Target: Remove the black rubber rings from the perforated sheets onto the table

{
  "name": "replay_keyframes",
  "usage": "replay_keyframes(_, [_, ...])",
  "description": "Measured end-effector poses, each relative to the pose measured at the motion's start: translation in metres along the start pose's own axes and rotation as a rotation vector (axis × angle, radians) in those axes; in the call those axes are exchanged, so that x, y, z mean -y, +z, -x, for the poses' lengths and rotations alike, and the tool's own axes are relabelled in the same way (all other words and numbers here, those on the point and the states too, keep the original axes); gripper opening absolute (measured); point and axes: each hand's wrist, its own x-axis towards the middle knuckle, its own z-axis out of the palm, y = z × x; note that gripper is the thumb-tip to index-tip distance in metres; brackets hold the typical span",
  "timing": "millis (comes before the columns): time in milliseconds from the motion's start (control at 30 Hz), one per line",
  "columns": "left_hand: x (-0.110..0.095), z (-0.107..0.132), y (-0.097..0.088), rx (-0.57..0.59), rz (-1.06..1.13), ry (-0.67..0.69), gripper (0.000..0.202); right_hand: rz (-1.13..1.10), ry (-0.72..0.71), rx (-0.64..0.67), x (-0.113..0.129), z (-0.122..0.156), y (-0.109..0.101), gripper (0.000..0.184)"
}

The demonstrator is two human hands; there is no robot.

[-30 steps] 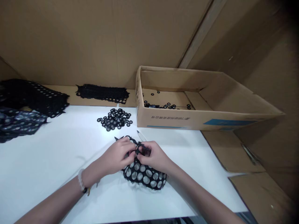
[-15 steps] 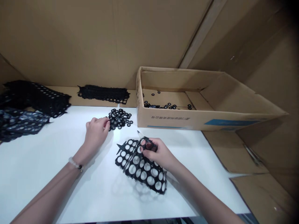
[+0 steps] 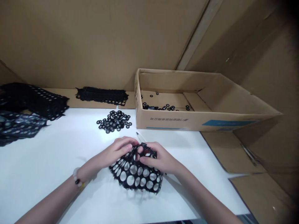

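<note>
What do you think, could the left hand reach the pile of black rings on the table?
Probably yes. The left hand grips the perforated black sheet, and the pile of black rings lies just beyond it on the white table with nothing between; it would need to release the sheet.

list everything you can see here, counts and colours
holed sheet: one, black, on the table, gripped by both hands
loose rings: one pile, black, on the table behind the hands
box: one, brown cardboard, open, right rear of the table
boxed rings: a scatter, black, on the box floor
back stack: one, black sheets, by the wall
left stacks: two, black sheets, far left
pointed tool: one, pale, beside the box, partly hidden
table: one, white
bracelet: one, pale beads, left wrist
left hand: on the sheet
right hand: on the sheet
</note>
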Motion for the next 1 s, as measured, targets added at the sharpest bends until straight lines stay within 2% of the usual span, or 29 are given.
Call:
replay_keyframes(67, [0.001, -0.001, -0.003, 0.019, 0.155, -0.079, 0.024, 0.105, -0.003, -0.017, 0.004, 0.0, -0.003, 0.007])
replay_keyframes(133, [0.001, -0.002, -0.008, 0.014, 0.197, -0.098, 0.022, 0.151, 0.017, -0.001, 0.006, -0.001, -0.005, 0.009])
replay_keyframes(267, [0.001, -0.004, -0.011, -0.026, 0.068, -0.023, 0.021, 0.187, 0.059, -0.042, 0.006, -0.002, -0.004, 0.011])
replay_keyframes(467, [-0.002, -0.004, -0.006, -0.051, -0.056, 0.018, 0.022, 0.23, 0.057, -0.1, -0.003, -0.003, 0.001, 0.009])
replay_keyframes(667, [0.003, -0.005, -0.004, -0.046, -0.13, 0.05, 0.025, 0.177, 0.057, -0.051, 0.0, -0.003, 0.0, 0.009])
replay_keyframes(767, [0.004, -0.004, 0.0, -0.147, -0.202, 0.086, 0.021, 0.166, 0.047, -0.05, 0.002, -0.002, 0.0, 0.011])
replay_keyframes(867, [0.0, 0.0, 0.004, -0.265, -0.371, 0.122, 0.02, 0.18, 0.04, -0.117, -0.001, -0.003, 0.003, 0.007])
replay_keyframes(1000, [-0.007, 0.004, 0.009, -0.177, -0.589, 0.205, 0.014, 0.142, 0.065, -0.153, -0.007, -0.005, 0.007, 0.006])
